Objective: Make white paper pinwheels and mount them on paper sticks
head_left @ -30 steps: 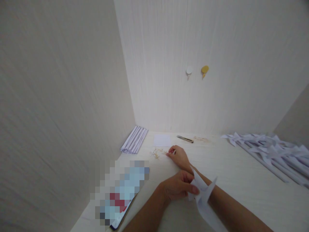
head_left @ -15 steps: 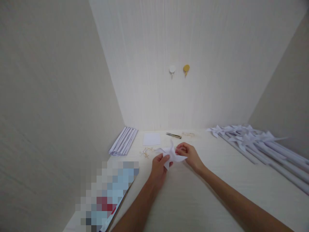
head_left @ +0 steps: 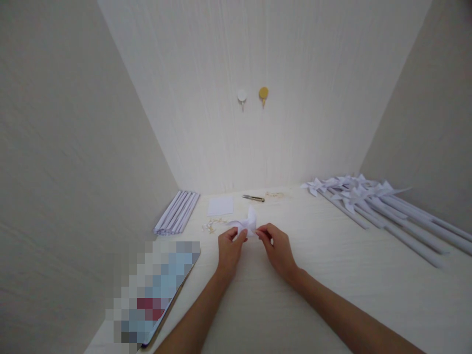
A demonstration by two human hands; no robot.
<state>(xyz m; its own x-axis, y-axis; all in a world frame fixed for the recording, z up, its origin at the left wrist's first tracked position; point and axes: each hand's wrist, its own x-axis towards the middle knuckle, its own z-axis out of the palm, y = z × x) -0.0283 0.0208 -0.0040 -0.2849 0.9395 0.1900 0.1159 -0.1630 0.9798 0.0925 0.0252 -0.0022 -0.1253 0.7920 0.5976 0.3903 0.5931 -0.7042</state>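
Both forearms are bare right up to where they leave the bottom of the view, with no sleeve showing. The left hand [head_left: 228, 249] and the right hand [head_left: 277, 248] are bare too: no glove, ring, watch or band can be made out on either wrist.

Bare bench [head_left: 313, 275] lies open ahead and right; paper rolls [head_left: 176, 212], toothpicks [head_left: 211, 226], scissors [head_left: 253, 198] and pinwheels [head_left: 372, 204] crowd its edges.
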